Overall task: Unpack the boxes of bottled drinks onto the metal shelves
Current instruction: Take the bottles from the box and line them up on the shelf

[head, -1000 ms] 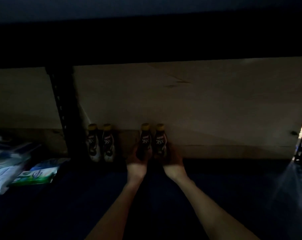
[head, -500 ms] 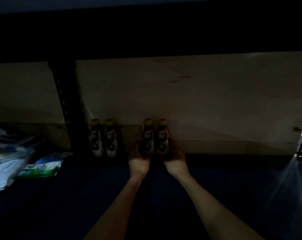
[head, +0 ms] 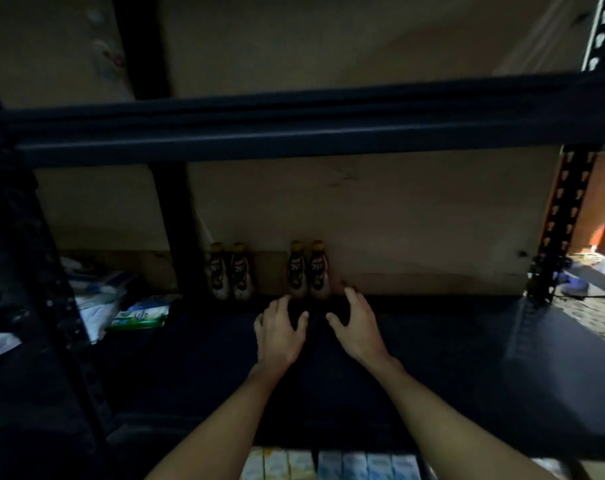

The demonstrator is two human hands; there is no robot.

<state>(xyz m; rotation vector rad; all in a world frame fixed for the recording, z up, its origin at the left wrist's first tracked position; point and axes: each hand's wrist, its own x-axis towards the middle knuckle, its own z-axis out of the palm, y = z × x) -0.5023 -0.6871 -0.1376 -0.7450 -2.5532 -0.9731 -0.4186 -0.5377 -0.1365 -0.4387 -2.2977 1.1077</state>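
Note:
Two small dark bottles with yellow caps (head: 308, 270) stand side by side at the back of the dark metal shelf (head: 432, 341), against the wall. Another pair of the same bottles (head: 230, 271) stands a little to their left, next to a black upright post. My left hand (head: 278, 332) and my right hand (head: 358, 325) hover just in front of the right pair, fingers spread and relaxed, holding nothing and apart from the bottles.
The shelf above (head: 294, 123) crosses the view as a dark beam. Packets and white wrappers (head: 121, 306) lie on the left part of the shelf. Small cartons (head: 329, 464) show on the level below. An orange-black upright (head: 564, 216) stands at the right.
Both hands have let go of the right pair of bottles and drawn back toward me with fingers spread. The view has pulled back, showing more of the rack.

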